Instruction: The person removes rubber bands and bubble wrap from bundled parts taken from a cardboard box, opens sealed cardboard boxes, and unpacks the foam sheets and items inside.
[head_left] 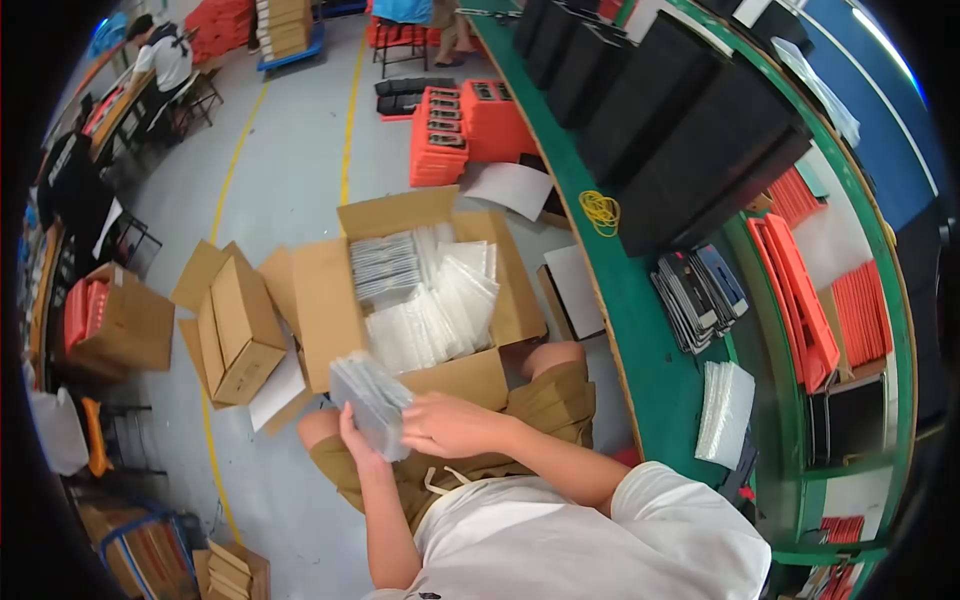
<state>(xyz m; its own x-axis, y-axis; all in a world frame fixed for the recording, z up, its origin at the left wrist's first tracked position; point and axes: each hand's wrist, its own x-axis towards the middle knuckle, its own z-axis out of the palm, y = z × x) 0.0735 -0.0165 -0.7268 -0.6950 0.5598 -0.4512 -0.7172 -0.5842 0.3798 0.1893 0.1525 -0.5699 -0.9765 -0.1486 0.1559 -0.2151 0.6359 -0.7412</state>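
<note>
While the left hand [362, 440] grips a stack [370, 400] of thin, plastic-wrapped slabs from below, the right hand [450, 425] pinches its right edge; the stack sits just short of an open, stiff cardboard box [325, 320] at twelve o'clock; even pressure should keep slick layers square; inside, translucent sleeves [430, 320] fan beside ribbed grey rows [385, 265]; a green bench [638, 335] runs smooth at two o'clock.

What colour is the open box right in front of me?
The open box is plain brown; it shows in the head view.
</note>
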